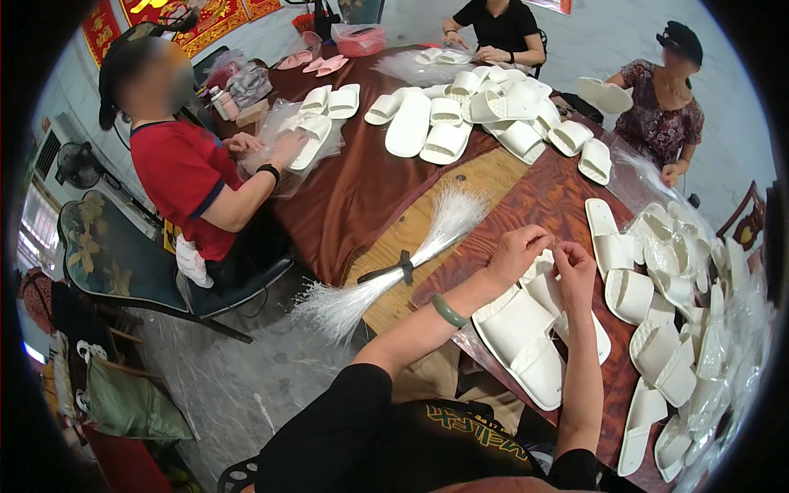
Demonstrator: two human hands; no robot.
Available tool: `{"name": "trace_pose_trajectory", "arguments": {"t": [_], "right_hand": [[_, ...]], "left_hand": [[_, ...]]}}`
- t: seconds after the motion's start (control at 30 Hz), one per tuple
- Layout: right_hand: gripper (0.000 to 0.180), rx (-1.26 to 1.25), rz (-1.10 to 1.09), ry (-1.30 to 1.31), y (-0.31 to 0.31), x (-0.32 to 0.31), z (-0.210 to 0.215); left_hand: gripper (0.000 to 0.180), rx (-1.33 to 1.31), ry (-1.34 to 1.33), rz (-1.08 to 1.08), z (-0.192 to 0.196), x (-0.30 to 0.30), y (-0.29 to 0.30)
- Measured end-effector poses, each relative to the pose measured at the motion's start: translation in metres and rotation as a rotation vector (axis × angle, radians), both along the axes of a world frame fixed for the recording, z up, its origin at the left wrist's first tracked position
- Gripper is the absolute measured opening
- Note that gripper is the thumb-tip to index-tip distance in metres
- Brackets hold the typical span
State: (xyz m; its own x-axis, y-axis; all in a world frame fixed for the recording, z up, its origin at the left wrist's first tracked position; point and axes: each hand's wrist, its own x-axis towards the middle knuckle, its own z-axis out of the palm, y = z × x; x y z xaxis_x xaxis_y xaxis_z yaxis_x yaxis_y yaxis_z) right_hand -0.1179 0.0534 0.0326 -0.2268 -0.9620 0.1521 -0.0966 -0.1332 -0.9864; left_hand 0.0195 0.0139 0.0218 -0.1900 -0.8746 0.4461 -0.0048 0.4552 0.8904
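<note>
My left hand [519,255] and my right hand [574,275] meet fingertip to fingertip above a pair of white slippers [519,337]. Both are closed in a pinch. Whatever lies between the fingertips is too small to make out. A green bangle [449,311] circles my left wrist. The slippers lie on the table's near edge, the right one partly hidden by my right hand and forearm. Left of my left forearm, a bundle of thin white strands [448,220], bound with a black strap [405,268], fans out at both ends.
White slippers pile up at the table's middle [448,115] and along its right side, where clear plastic bags [731,370] lie. A person in red [177,177] handles a slipper on the left. Two more people sit across. Pink slippers [327,65] lie far left.
</note>
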Motion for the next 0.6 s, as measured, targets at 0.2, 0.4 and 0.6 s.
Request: {"name": "trace_pose_trajectory", "arguments": {"t": [0.2, 0.4, 0.6], "right_hand": [[0.011, -0.029, 0.017, 0.014, 0.002, -0.002, 0.001], [0.011, -0.028, 0.001, 0.049, 0.003, 0.0, 0.001], [0.009, -0.015, 0.003, -0.006, 0.001, 0.0, 0.005]], "left_hand": [[0.015, 0.136, 0.12, -0.095, 0.002, 0.0, 0.001], [0.013, 0.281, 0.16, -0.159, -0.004, 0.0, -0.004], [0.013, 0.334, 0.218, -0.217, 0.004, 0.0, -0.009]]}}
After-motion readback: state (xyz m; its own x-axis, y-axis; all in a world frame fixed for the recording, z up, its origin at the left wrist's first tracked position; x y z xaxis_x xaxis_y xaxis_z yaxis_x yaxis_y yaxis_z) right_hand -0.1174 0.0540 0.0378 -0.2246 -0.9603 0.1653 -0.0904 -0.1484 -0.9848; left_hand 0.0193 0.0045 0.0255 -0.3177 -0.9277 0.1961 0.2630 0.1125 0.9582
